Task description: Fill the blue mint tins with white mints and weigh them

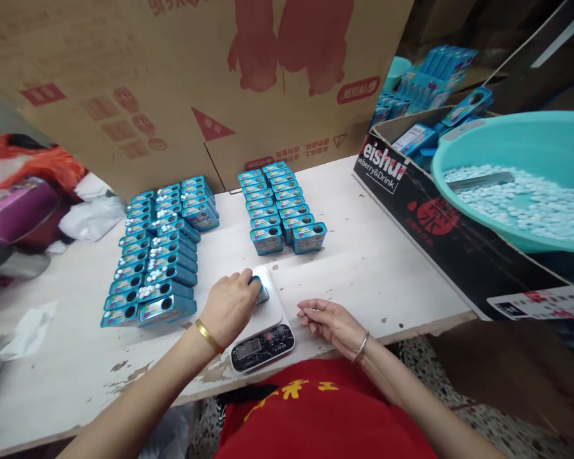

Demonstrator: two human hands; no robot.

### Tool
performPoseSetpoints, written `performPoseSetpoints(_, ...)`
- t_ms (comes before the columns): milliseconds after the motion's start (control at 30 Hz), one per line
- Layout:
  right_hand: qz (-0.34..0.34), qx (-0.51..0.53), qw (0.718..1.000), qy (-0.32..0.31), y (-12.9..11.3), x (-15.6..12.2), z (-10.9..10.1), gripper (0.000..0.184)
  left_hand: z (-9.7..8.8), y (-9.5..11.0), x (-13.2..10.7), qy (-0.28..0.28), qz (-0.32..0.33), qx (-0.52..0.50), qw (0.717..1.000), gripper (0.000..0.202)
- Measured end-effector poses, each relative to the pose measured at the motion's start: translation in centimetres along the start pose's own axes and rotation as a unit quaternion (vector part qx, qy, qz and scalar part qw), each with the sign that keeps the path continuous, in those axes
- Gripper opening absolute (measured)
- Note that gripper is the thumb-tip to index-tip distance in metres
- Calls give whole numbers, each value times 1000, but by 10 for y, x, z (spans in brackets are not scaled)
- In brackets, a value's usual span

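My left hand (230, 305) is closed round a small blue tin (259, 290) that rests on the white pan of a kitchen scale (263, 328). Just right of the scale, my right hand (329, 320) lies low over the table, fingers curled and pinched together; I cannot make out what is in them. Rows of the same blue tins (159, 255) stand to the left of the scale. A second block of blue tins (280, 205) stands behind it.
A teal basin (530, 146) of white tablets with a metal scoop (478, 180) sits at the right in a black carton (440, 223). More blue packs (430, 76) lie behind. A large cardboard sheet (172, 83) walls the back. Bags (29, 191) crowd the left.
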State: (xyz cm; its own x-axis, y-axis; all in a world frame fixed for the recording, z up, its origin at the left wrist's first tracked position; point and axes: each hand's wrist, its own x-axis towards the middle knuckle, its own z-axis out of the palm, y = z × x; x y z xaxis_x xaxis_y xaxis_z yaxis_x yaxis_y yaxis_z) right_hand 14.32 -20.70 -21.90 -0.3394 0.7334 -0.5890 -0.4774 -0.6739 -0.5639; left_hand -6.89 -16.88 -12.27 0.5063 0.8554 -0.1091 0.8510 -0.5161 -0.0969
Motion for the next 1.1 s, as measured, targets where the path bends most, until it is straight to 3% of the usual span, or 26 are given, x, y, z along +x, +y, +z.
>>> performPoseSetpoints(100, 12, -21, 1000, 17, -3, -4, -5, 27, -10, -4, -8, 26, 8, -34, 999, 16)
performPoseSetpoints(167, 18, -36, 999, 22, -5, -8, -8, 28, -19, -10, -21, 81, -4, -90, 993, 25)
performPoseSetpoints(267, 25, -74, 997, 18, -6, -11, -12, 33, -23, -20, -45, 189, -95, -182, 960, 27)
performPoseSetpoints(333, 24, -110, 994, 10, -6, -12, -15, 35, -12, -26, -63, 235, -176, -223, 930, 23)
performPoseSetpoints(433, 15, -160, 987, -4, -7, -10, -19, 36, 22, -28, -87, 233, -263, -271, 896, 22)
performPoseSetpoints(600, 3, -250, 968, -24, -27, -7, -9, 37, 75, -21, -110, 192, -309, -338, 868, 25)
performPoseSetpoints(700, -46, -295, 953, -44, -48, -7, 12, 33, 81, -19, -113, 205, -314, -350, 858, 24)
performPoseSetpoints(833, -117, -334, 931, -93, -71, -7, 48, 25, 71, -22, -108, 237, -298, -344, 858, 22)
performPoseSetpoints(967, -200, -393, 888, -131, -76, -1, 83, 11, 62, -22, -100, 261, -260, -330, 869, 18)
performPoseSetpoints(1033, -253, -460, 841, -130, -74, 4, 97, 4, 60, -21, -97, 265, -245, -328, 873, 16)
performPoseSetpoints(1100, -298, -528, 784, -133, -72, 10, 106, 10, 59, -19, -96, 264, -235, -330, 875, 15)
